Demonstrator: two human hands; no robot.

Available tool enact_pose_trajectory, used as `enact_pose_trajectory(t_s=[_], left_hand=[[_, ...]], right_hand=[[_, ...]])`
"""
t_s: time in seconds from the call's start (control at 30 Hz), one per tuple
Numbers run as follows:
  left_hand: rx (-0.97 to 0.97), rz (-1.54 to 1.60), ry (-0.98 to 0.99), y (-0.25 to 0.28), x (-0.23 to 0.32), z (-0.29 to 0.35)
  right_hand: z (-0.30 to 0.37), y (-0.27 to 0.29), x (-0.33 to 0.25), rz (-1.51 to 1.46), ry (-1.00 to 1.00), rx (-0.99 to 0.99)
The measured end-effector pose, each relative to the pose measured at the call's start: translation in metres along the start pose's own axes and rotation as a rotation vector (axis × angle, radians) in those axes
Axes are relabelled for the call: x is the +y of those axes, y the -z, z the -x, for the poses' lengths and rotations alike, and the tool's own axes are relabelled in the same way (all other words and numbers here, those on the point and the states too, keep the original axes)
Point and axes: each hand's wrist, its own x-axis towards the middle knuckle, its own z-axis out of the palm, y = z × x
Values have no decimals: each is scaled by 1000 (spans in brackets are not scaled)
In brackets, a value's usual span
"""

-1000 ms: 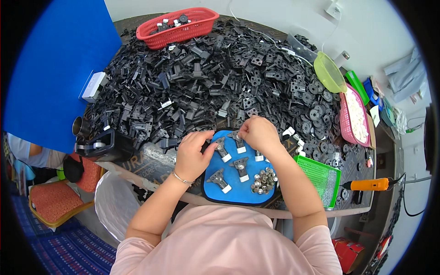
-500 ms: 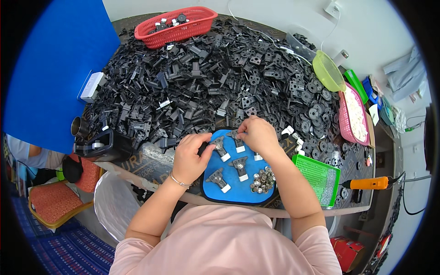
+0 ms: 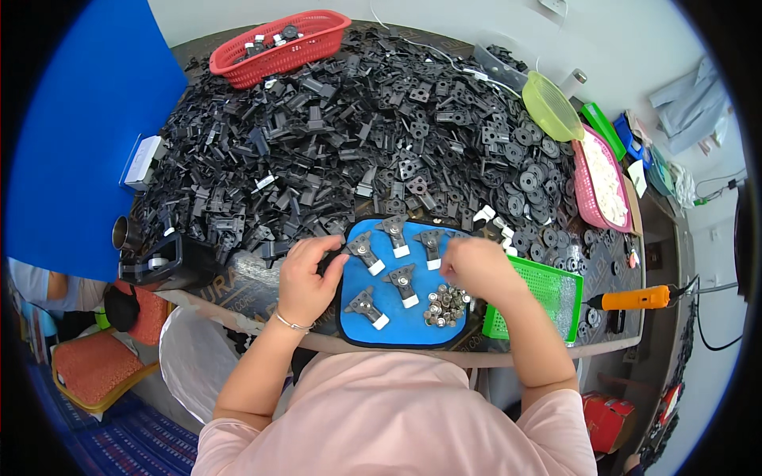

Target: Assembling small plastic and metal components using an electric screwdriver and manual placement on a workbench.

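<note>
A blue mat (image 3: 361,329) with a dark rim lies in front of me. On it rest several dark grey plastic brackets with white end pieces, such as the middle bracket (image 3: 402,283) and the lower-left bracket (image 3: 367,308). Small round metal fittings (image 3: 444,308) are heaped at the mat's near right. My left hand (image 3: 309,278) is at the mat's left edge beside the upper-left bracket (image 3: 364,252), thumb and forefinger apart, holding nothing visible. Over the mat's right side is my right hand (image 3: 480,270), between the upper-right bracket (image 3: 432,246) and the fittings; its fingertips are blurred and partly hidden.
A large heap of black plastic parts (image 3: 317,151) covers the table beyond the mat. A green basket (image 3: 548,297) stands to the right, near an orange-handled tool (image 3: 635,298). Farther off are a red basket (image 3: 278,59) and a pink basket of white pieces (image 3: 591,190).
My right hand has left the upper-middle bracket and moved right and nearer, toward the metal fittings. My left hand stays by the upper-left bracket. The whole view has shifted slightly.
</note>
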Motion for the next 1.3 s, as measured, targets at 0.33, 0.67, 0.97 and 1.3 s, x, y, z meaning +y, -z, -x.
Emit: enact_pose_trajectory(t_s=[0.33, 0.67, 0.97, 1.3], left_hand=[[-77, -9, -30, -2, 5, 14], [-27, -53, 79, 22, -6, 49], [-14, -32, 91, 20, 0, 47], [-23, -45, 72, 19, -5, 46]], right_hand=[[37, -36, -8, -75, -5, 192], [31, -36, 2, -281, -240, 350], [0, -28, 39, -420, -405, 452], [1, -25, 32, -525, -305, 409]])
